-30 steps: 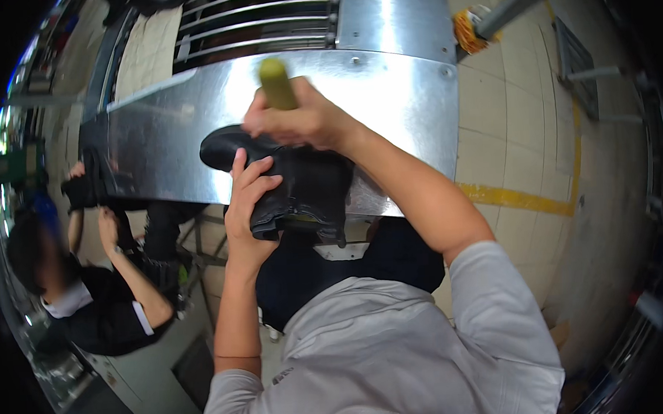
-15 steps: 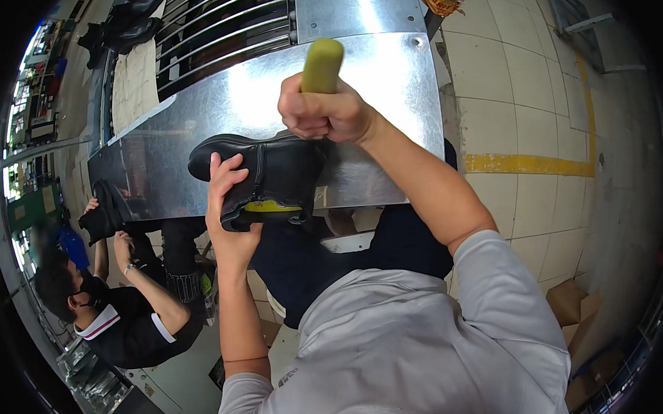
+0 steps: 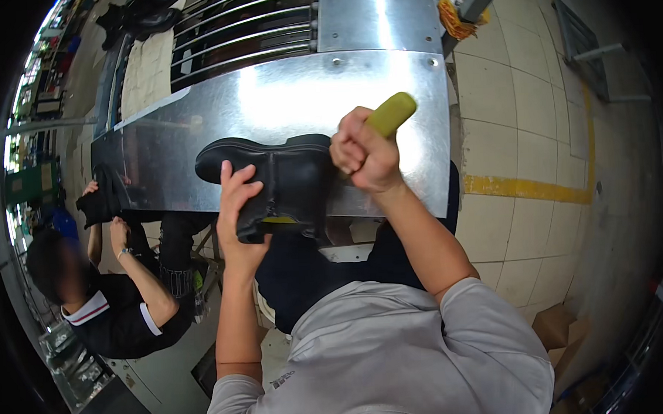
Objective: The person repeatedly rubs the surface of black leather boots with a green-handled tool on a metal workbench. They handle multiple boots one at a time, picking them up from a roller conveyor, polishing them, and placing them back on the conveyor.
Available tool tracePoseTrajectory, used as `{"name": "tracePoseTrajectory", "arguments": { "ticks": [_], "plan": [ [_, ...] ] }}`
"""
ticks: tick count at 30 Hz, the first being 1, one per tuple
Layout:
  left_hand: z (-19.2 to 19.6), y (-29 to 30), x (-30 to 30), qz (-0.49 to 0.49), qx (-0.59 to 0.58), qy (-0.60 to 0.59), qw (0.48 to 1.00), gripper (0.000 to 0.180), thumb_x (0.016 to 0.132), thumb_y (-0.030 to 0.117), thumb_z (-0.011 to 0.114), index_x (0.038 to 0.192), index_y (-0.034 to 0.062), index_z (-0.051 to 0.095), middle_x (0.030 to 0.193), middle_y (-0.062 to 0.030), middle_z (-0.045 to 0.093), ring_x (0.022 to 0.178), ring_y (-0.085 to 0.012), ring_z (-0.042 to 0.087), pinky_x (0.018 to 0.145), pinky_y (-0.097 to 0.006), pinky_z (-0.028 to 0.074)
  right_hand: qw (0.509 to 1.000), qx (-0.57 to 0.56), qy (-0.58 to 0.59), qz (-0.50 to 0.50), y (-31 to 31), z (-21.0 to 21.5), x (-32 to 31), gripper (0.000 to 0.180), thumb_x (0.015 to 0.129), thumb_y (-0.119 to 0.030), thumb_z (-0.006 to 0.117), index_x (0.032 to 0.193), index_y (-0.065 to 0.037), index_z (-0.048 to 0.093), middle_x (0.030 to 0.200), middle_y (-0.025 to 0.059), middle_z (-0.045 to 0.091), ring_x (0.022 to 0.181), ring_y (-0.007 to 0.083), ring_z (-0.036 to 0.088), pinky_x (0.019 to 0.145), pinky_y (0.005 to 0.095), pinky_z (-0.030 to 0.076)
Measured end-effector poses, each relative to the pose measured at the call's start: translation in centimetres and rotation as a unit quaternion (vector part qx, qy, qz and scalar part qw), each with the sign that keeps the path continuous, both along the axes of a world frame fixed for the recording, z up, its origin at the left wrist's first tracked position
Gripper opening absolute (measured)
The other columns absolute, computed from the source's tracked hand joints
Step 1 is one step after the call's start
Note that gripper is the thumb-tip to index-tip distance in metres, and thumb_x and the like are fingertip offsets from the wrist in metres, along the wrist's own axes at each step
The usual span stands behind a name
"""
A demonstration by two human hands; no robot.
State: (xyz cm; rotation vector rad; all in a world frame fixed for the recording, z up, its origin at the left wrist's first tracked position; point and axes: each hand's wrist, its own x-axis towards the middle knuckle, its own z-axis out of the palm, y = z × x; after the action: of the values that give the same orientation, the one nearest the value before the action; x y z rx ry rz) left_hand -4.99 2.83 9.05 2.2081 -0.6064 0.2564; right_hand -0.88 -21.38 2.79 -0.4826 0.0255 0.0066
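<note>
Boot point(image 3: 293, 175), black and lying on its side, is held on the metal table point(image 3: 159, 166) with its toe turned to the left, its sole edge away from the person and its shaft opening toward the person's lap. The most marked change is seen in the right hand point(image 3: 370, 150): a second ago it was held over the boot's midfoot, then above the heel part, and now it is found just beside the back of the heel. A yellow-green handle point(image 3: 392, 114) is clenched in that fist; it was carried more nearly upright earlier and is now tipped over to the right. Whether the heel is touched by the fist cannot be told, and the lower end of the handle is hidden. By this shift the upper edge of the boot has been uncovered from toe to heel; as a judgement, the work has been carried to the rear of the boot or is briefly paused. The left hand point(image 3: 237, 215) has been kept at the front of the boot, which is grasped with fingers laid over the upper and thumb near the opening, so that the boot is apparently steadied
</note>
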Motion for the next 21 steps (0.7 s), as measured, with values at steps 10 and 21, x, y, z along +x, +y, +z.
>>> {"name": "tracePoseTrajectory", "arguments": {
  "ticks": [10, 21],
  "plan": [
    [-3.3, 1.8, -2.4, 0.015, -0.032, -0.044, 0.998, 0.055, 0.071, 0.008, 0.089, 0.12, 0.0118, 0.064, 0.14, -0.0132, 0.061, 0.148, -0.0488, 0.038, 0.122, -0.058, 0.031, 0.973, -0.213, 0.039, 0.081, 3.5, 7.1, 3.3, 0.027, 0.095, -0.02, 0.074, 0.08, -0.003, 0.061, 0.055, -0.0043, 0.043, 0.042, 0.0045, 0.036, 0.04, 0.0233, 0.029],
    [-5.2, 3.4, -2.1, -0.015, -0.084, -0.002, 0.996, 0.052, 0.072, 0.014, 0.089, 0.119, 0.0148, 0.066, 0.143, -0.0083, 0.059, 0.154, -0.0427, 0.029, 0.125, -0.061, 0.017, 0.924, -0.356, 0.059, 0.129, 15.9, 6.5, 8.6, 0.031, 0.094, -0.03, 0.076, 0.081, -0.009, 0.056, 0.055, -0.005, 0.038, 0.041, 0.0078, 0.034, 0.04, 0.0253, 0.025]
  ]
}}
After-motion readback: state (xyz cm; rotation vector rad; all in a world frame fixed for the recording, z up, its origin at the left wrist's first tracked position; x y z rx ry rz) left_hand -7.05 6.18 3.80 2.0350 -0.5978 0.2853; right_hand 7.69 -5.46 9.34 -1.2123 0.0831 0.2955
